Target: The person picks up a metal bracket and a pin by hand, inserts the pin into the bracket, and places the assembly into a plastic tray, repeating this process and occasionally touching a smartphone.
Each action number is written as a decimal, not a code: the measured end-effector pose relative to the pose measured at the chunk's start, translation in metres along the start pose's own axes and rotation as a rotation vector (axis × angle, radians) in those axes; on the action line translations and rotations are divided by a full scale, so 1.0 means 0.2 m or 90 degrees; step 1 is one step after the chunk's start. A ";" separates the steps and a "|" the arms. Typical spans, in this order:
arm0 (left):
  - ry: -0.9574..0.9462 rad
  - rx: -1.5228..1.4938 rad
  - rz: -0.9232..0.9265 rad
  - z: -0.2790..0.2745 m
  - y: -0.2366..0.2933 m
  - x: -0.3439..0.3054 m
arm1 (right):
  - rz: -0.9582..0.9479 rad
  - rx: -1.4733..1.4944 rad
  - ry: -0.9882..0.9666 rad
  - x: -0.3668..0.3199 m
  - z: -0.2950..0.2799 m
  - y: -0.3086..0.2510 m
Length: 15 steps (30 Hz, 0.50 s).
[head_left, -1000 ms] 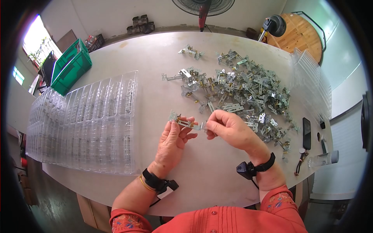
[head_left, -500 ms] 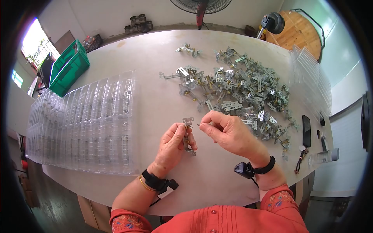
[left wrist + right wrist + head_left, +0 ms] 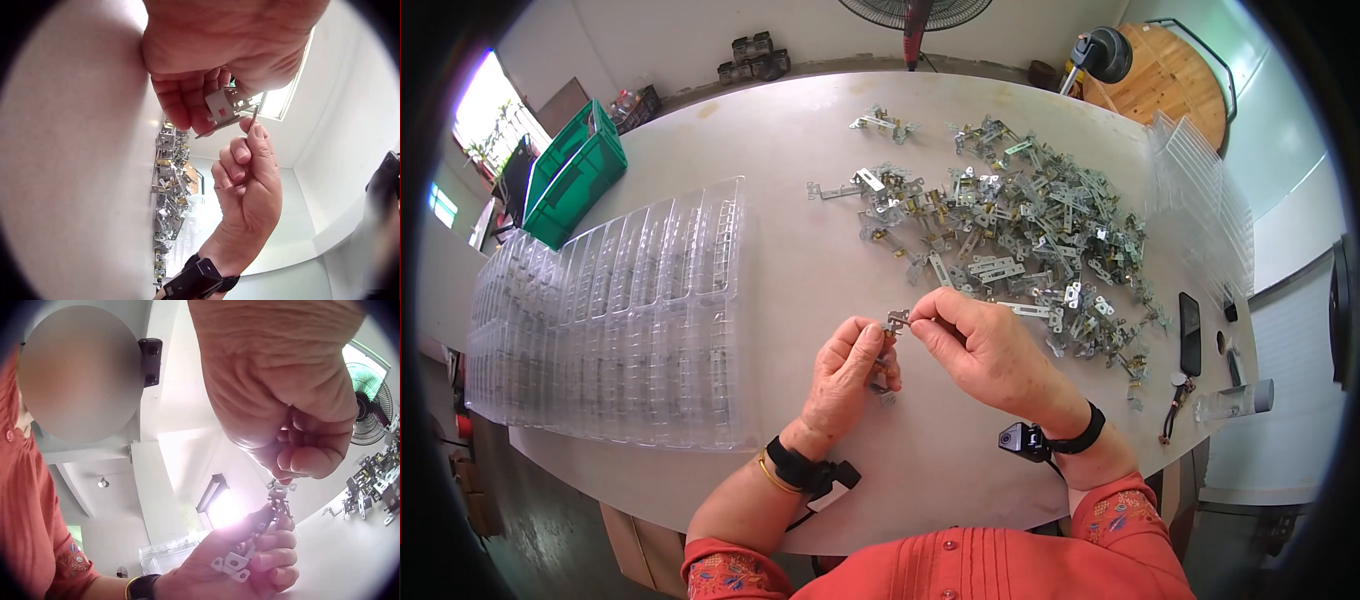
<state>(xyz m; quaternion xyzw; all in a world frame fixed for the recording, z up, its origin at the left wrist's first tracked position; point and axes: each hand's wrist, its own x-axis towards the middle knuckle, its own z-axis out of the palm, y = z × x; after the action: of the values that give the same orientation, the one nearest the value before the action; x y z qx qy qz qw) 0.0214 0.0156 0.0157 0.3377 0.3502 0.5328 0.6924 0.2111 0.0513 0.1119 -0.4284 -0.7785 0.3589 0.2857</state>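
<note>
A metal bracket with brassy parts, its top end (image 3: 897, 318) showing in the head view, stands upright in the left hand (image 3: 840, 375). Thumb and fingers grip its middle and cover much of it; the flat lower plates (image 3: 232, 565) poke out below the palm in the right wrist view. Beside the top end, the right hand (image 3: 980, 345) pinches a small thin metal piece (image 3: 254, 117) between thumb and forefinger, its other fingers curled. That piece meets the bracket's end in the left wrist view. Beyond the hands lies a pile of similar metal brackets (image 3: 1050, 225).
Clear plastic trays (image 3: 745, 330) with metal parts cover the table's left side, a green crate (image 3: 575, 185) behind them. More clear trays (image 3: 1200, 215) stand at the right edge. A black phone (image 3: 1190, 335) and a clear bottle (image 3: 1235, 403) lie near the right edge.
The left hand has turned the bracket from lying sideways to upright. The right hand drew back from it with the small piece, then came in again at the bracket's top end.
</note>
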 end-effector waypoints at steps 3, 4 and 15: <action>0.012 0.018 0.016 0.00 0.00 0.00 | -0.008 -0.020 0.002 0.00 0.00 -0.01; 0.019 0.031 0.028 0.00 0.00 0.00 | -0.009 -0.032 0.004 0.00 0.00 -0.01; 0.001 0.149 0.074 0.00 0.00 -0.01 | -0.015 -0.016 -0.020 -0.02 -0.03 0.00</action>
<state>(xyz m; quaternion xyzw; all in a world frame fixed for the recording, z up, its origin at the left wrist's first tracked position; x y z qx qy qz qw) 0.0206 0.0136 0.0161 0.4352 0.3904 0.5276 0.6163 0.2173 0.0500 0.1146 -0.4169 -0.7923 0.3528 0.2721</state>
